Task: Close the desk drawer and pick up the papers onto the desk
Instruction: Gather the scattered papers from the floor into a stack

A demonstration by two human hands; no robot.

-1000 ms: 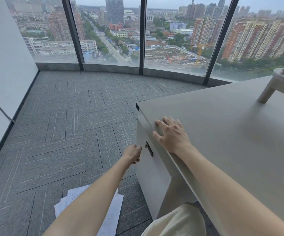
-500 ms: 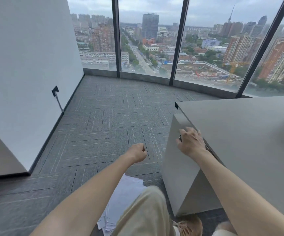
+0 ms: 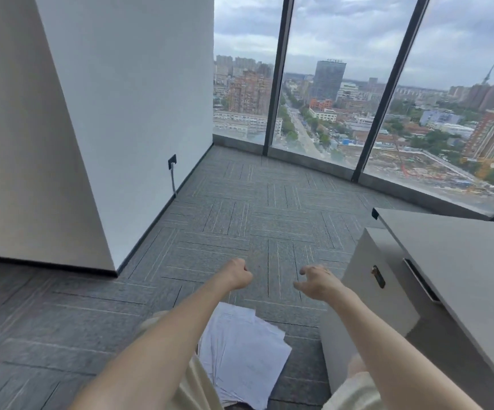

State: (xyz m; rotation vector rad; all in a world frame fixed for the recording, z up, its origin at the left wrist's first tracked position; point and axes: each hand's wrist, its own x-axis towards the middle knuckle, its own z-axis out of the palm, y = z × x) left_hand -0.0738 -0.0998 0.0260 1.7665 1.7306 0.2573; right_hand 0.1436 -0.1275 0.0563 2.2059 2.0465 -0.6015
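Observation:
A loose pile of white papers lies on the grey carpet between my forearms, partly hidden by my left arm and knee. The beige desk stands at the right, and its drawer front with a dark lock sits flush under the top. My left hand hangs above the floor as an empty fist. My right hand hovers left of the drawer front with fingers loosely curled apart, holding nothing.
A white wall corner juts out at the left, with a dark socket and cable low on the wall. Floor-to-ceiling windows close the far side. My knees in beige trousers are at the bottom edge.
My right hand has left the desk edge and now hangs over the carpet beside my left. The view has swung left, so the desk has slid toward the right edge.

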